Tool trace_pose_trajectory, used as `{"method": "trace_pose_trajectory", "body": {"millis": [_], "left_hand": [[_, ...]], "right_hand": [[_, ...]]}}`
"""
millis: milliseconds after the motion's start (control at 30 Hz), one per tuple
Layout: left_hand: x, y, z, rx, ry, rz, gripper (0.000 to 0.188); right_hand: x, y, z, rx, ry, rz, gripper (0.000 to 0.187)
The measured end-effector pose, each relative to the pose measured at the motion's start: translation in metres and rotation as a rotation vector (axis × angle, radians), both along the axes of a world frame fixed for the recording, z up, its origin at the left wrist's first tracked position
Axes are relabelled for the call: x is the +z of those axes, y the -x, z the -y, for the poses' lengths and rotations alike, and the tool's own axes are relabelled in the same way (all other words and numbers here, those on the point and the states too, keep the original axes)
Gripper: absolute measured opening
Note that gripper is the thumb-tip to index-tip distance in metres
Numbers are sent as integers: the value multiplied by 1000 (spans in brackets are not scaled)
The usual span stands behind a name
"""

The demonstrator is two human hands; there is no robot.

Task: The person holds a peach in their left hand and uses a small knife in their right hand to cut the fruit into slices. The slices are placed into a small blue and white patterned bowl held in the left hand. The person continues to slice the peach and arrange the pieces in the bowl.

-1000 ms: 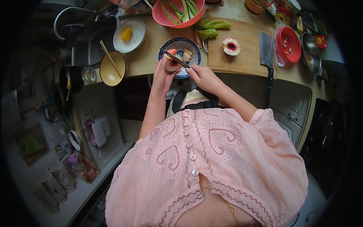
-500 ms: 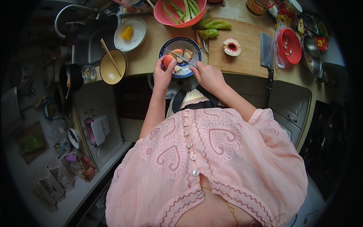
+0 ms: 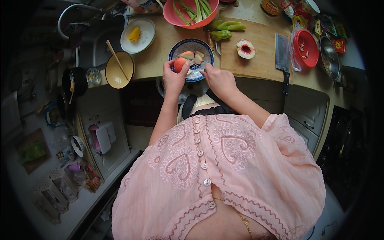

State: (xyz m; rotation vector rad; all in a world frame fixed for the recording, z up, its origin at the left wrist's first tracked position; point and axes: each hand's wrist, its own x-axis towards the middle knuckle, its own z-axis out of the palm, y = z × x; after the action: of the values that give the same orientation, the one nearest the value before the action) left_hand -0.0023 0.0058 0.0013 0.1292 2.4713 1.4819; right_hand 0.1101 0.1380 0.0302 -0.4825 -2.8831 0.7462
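Over a blue-rimmed plate (image 3: pixel 173 52), my left hand (image 3: pixel 174 80) is closed round a piece of red-skinned peach (image 3: pixel 179 64). My right hand (image 3: pixel 219 81) grips a small knife (image 3: pixel 196 64), its thin blade pointing left against the fruit. Several cut peach pieces (image 3: pixel 199 58) lie on the plate below. To the right, a halved peach (image 3: pixel 245 49) sits cut side up on the wooden cutting board (image 3: pixel 262 66), its red centre showing. The knife handle is mostly hidden in my right fist.
A cleaver (image 3: pixel 281 56) lies on the board's right, its handle over the counter edge. Green peppers (image 3: pixel 231 26) and a pink bowl (image 3: pixel 192 25) of scallions are behind. A cream bowl (image 3: pixel 113 75) with chopsticks, a white plate (image 3: pixel 148 33) and the sink (image 3: pixel 94 50) stand left; a red basket (image 3: pixel 315 60) stands right.
The knife blade has swung lower and now lies flatter across the fruit. My left hand has turned the peach piece slightly and shifted a little to the right.
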Motion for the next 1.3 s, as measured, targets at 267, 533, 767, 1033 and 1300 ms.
{"method": "trace_pose_trajectory", "body": {"millis": [267,533,767,1033,1300], "left_hand": [[4,-3,-2,5,63,23,62],[-7,4,-4,4,55,66,60],[-13,1,-5,18,52,68,59],[2,2,-10,46,-40,223,57],[6,11,11,-69,-490,511,45]], "right_hand": [[-3,-1,1,3,-13,140,26],[-6,-2,-2,1,-31,102,27],[-6,-3,-1,4,-54,135,26],[-8,1,-4,11,-111,100,27],[4,-4,-11,-28,-33,14,27]]}}
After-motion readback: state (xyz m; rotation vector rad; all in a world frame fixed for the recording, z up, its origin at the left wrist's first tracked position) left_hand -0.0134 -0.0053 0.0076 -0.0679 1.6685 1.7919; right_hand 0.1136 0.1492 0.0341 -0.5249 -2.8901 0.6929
